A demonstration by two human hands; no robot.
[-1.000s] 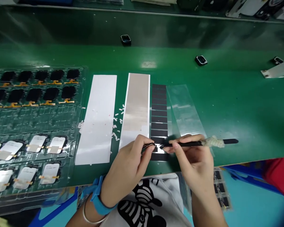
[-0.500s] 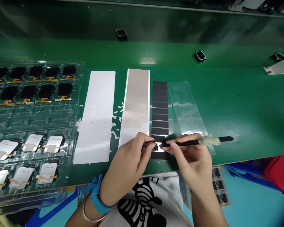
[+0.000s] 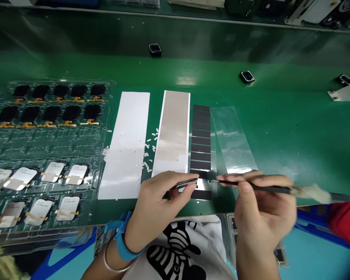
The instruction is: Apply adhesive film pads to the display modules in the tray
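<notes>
Our widest open stretch is the desk [image 3: 297, 136] to the right of the clear film [image 3: 231, 132], though the slim black tool [image 3: 268, 189] in our right hand [image 3: 265, 210] juts along its near edge. We could also pass beyond the far ends of the sheets, short of the small case [image 3: 154, 49]. Scraps [image 3: 146, 154] litter the narrow gap beside the white sheet [image 3: 126, 136]; the loaded tray [image 3: 46, 142] obstructs our left. Between the tool's tip and the thin dark piece [image 3: 186, 182] in our left hand [image 3: 156, 210], room is tight.
</notes>
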